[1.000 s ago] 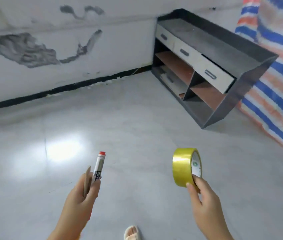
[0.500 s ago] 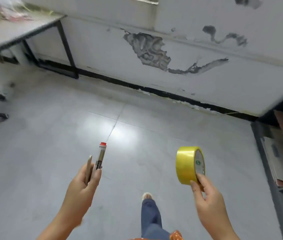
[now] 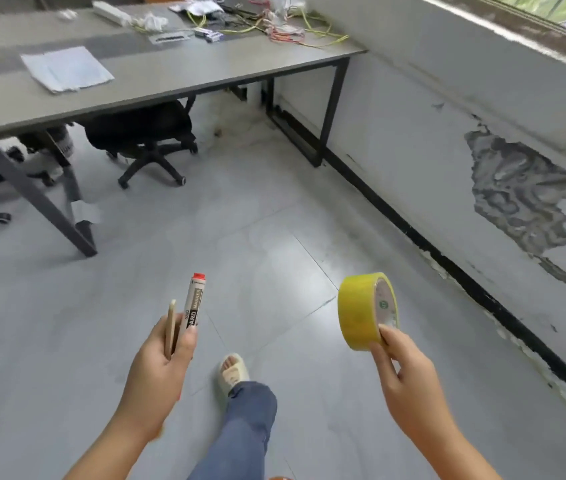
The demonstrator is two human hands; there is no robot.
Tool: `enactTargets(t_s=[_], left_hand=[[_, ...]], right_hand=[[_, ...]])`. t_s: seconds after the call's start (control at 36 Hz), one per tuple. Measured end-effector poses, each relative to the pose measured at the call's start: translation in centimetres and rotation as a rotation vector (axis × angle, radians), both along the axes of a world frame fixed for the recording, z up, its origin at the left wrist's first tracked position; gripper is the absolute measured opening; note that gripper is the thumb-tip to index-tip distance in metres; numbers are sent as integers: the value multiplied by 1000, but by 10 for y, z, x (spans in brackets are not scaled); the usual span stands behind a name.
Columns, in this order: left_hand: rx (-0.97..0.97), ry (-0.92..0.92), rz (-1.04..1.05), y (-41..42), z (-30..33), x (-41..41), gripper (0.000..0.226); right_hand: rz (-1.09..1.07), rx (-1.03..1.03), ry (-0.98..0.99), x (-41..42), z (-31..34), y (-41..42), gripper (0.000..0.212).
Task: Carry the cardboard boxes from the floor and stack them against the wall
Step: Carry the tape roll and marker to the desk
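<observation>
No cardboard box shows in this view. My left hand (image 3: 160, 368) grips a white marker with a red cap (image 3: 194, 303) together with a thin tan stick-like tool (image 3: 171, 327), both pointing up. My right hand (image 3: 402, 368) pinches a roll of yellow tape (image 3: 361, 310) by its lower edge, held upright above the grey tiled floor. The white wall with peeling paint (image 3: 447, 150) runs along the right side.
A grey desk (image 3: 170, 74) with papers, cables and clutter stands at the upper left. Black office chairs (image 3: 146, 136) sit under it. A black skirting strip (image 3: 447, 265) lines the wall's foot. My leg and sandalled foot (image 3: 233, 372) step forward between my hands.
The view has swung left along the wall: the black shelf unit has left the frame and the desk with chairs has come in. Both hands keep their holds on marker and tape.
</observation>
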State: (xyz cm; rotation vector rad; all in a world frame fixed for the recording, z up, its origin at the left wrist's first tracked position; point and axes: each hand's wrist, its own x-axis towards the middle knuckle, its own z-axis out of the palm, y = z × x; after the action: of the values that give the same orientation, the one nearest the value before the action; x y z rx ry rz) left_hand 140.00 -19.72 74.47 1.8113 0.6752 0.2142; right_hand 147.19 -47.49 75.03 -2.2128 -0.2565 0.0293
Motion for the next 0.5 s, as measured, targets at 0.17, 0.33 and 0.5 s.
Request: enactTargets(t_s=[0.17,0.33,0.5], left_hand=[[12,-9,46,68,4,106,17],[74,-59,41,149,21,208,19],[57,-76,88,210,23,284,21]], right_hand=[[37,33,-3,115,-4,80,40],[84,75,12,223,8,160,43],[132,84,8,315,18,232,37]])
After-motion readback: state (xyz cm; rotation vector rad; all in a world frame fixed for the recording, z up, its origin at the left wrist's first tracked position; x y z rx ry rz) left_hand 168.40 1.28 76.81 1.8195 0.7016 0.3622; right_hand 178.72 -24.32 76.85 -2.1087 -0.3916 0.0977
